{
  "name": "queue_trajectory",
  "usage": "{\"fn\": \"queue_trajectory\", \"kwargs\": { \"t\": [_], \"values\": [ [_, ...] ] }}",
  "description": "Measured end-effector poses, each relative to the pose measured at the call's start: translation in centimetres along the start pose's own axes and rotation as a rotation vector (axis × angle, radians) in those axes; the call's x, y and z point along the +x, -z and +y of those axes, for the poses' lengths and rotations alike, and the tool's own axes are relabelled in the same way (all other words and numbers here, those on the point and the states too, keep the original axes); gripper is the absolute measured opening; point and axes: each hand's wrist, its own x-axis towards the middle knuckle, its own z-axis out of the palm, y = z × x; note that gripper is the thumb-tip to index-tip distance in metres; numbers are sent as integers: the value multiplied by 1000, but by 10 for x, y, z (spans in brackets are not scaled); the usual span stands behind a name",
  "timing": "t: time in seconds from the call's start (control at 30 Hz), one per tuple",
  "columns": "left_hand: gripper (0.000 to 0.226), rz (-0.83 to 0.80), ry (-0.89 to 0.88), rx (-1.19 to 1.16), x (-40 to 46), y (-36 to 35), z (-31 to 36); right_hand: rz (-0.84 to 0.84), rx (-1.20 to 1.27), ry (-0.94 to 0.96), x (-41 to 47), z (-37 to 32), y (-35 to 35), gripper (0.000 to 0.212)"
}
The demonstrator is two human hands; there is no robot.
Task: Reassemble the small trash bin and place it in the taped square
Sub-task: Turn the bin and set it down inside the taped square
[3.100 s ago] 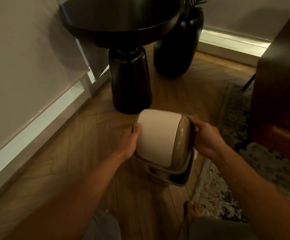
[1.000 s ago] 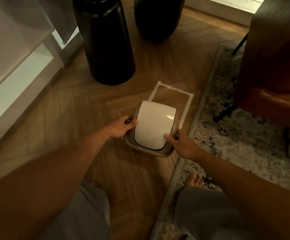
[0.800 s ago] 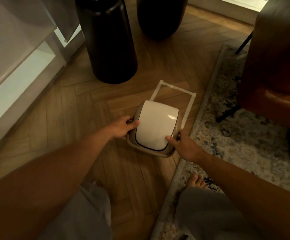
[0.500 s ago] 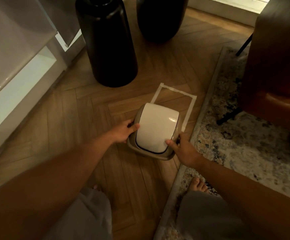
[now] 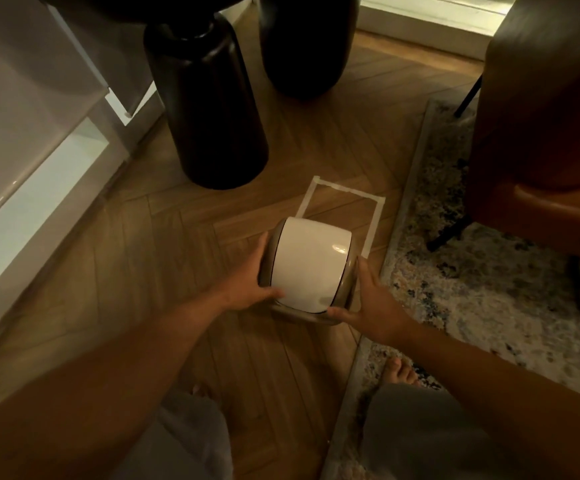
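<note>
Trash bin (image 5: 311,268) looks reassembled, white swing lid seated in tan frame. Left hand (image 5: 250,284) and right hand (image 5: 373,299) clasp its opposite sides. Bin covers near edge of taped square (image 5: 342,209); final seating inside the tape seems left to do

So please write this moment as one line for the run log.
stage: placing | trash bin: lid on, overlaps near edge of taped square | left hand: on bin's left side | right hand: on bin's right side
</note>
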Motion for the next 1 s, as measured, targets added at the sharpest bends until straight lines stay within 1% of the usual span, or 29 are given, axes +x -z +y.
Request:
{"fn": "queue_trajectory", "kwargs": {
  "t": [0.07,0.1,0.17,0.23,0.33,0.47,0.53,0.7,0.8,1.0],
  "values": [
    [148,-47,0,23,-3,-8,-4,59,-49,31,-4,-2,-7,135],
    [152,-60,-3,14,-4,-13,-7,89,-44,44,-6,-5,-12,137],
    [152,-55,-9,-24,-5,-24,-10,146,-3,74,-9,-8,-23,137],
    [147,-17,-16,-63,-5,-31,-12,174,21,89,-10,-9,-33,136],
    [142,37,-21,-90,-1,-37,-12,212,21,41,-10,-4,-45,133],
    [127,140,-52,-108,3,-49,-12,260,9,17,-12,4,-56,107],
    [116,210,-67,-129,5,-57,-13,281,19,19,-10,6,-58,101],
    [103,289,-102,-193,11,-66,-17,322,69,25,-1,7,-63,100],
    [97,336,-104,-187,16,-70,-20,329,87,29,3,10,-64,100],
    [90,409,-96,-199,30,-74,-24,345,136,24,13,19,-66,102]
  ]
}}
